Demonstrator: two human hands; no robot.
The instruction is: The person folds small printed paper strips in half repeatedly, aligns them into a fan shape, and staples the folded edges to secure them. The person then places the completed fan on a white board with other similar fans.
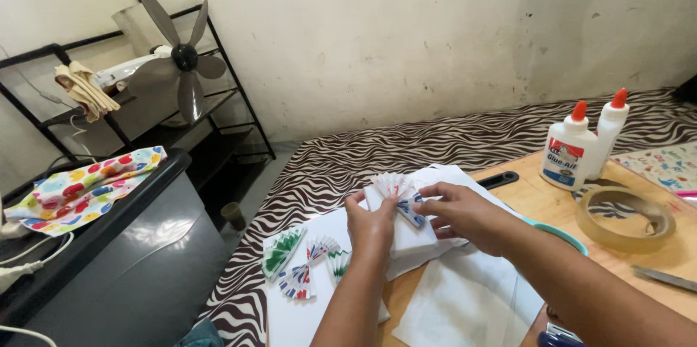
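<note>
Both hands pinch a pleated paper fan over a stack of white sheets.

The left hand (372, 225) and right hand (459, 210) are closed on the paper fan (398, 194) from either side — light, thin, easily crushed, probably best held at its gathered middle. Two capped glue bottles (569, 152) stand well right of the grip, contents hidden.

Two white plastic glue bottles with orange caps (608, 129) stand touching at the wooden worktop's (552, 205) far edge; the nearer bottle's rectangular label (560, 162) is blue, red and white.
</note>
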